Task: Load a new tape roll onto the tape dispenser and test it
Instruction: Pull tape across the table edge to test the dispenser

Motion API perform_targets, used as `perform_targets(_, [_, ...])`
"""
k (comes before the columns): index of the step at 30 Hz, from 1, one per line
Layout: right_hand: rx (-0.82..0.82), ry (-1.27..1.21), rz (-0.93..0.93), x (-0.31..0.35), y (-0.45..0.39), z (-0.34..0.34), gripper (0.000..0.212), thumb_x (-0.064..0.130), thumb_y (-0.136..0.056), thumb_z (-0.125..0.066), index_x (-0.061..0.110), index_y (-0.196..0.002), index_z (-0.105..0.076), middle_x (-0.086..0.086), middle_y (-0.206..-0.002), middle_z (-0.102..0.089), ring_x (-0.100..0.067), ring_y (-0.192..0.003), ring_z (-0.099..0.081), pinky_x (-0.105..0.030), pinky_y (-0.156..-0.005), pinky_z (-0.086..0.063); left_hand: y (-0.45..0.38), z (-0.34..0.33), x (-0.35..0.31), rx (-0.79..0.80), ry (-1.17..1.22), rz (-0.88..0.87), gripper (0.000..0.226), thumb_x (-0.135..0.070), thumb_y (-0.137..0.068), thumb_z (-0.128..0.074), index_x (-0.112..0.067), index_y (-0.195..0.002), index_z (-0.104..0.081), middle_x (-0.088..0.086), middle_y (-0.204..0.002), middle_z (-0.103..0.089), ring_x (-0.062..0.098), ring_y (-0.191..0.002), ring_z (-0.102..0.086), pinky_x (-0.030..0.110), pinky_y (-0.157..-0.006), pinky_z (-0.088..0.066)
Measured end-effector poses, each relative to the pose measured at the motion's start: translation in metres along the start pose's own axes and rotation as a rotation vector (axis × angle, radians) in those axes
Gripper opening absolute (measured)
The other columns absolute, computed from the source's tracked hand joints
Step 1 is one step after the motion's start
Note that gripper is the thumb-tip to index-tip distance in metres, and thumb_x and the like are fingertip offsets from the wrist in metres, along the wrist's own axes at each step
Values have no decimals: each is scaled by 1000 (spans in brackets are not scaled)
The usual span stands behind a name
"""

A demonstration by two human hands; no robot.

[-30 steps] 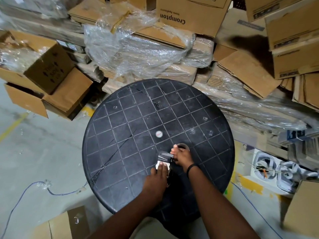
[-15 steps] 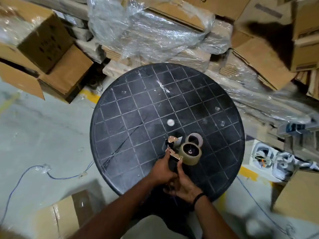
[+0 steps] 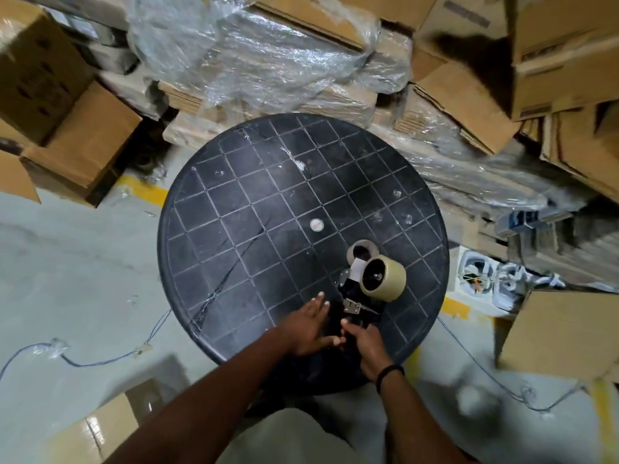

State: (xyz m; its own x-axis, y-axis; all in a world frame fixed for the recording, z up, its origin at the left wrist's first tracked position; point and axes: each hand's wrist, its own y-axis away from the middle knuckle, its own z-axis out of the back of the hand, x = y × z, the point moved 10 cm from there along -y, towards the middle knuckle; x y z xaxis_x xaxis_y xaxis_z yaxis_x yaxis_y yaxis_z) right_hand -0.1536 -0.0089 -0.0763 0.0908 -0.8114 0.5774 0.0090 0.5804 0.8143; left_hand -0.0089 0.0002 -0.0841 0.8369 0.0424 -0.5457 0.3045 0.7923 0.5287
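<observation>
The dispenser (image 3: 351, 298) stands on the round black tabletop (image 3: 254, 229), near its edge closest to the person, with the tan roll (image 3: 385, 279) mounted at its far end. Just beyond the roll lies an empty core (image 3: 362, 252). The right hand (image 3: 366, 346) grips the dispenser's handle; the left hand (image 3: 310, 324), fingers spread, rests against the dispenser's left side.

A round table (image 3: 234, 229) of matt black plastic, scuffed and scored in a grid, bears a tan tape roll (image 3: 388, 279) with a dull sheen on a black plastic dispenser (image 3: 351, 289) fitted with bright metal plates. Behind it, glossy crinkled plastic wrap (image 3: 268, 51) covers matt brown cardboard boxes (image 3: 469, 98); the concrete floor (image 3: 77, 269) looks smooth and grey.
</observation>
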Motion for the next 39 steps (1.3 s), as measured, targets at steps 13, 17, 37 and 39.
perform_targets(13, [-2,377,37,-86,-56,42,35,18,-90,-73,10,-58,-60,-8,-53,-57,-20,-49,-51,-34,-58,-43,-28,-69,1,57,-242,96,98,-42,-95,-60,-4,-157,5,14,-166,14,29,-154,10,46,-124,-11])
perform_targets(17, [14,428,54,-99,-51,46,39,22,-90,-73,13,-55,-58,-5,-51,-56,-17,-47,-49,-29,-54,-40,-33,-83,5,76,-209,141,96,-41,-95,-59,-2,-157,5,15,-166,13,30,-154,10,46,-124,-13])
perform_targets(37, [251,21,73,-33,-39,13,1,9,-91,-70,8,-90,-70,-11,-72,-59,-21,-64,-56,-33,-68,-49,-61,-52,21,-122,1873,634,61,-65,-93,-50,-6,-100,-64,12,-96,-71,28,-87,-68,40,-73,-61])
perform_targets(39, [250,108,83,-39,-39,17,8,10,-90,-71,4,-89,-66,-13,-70,-58,-24,-65,-55,-36,-69,-49,-67,-39,23,-92,1773,642,39,-49,-90,-65,-12,-101,-67,8,-91,-71,24,-80,-68,34,-62,-61])
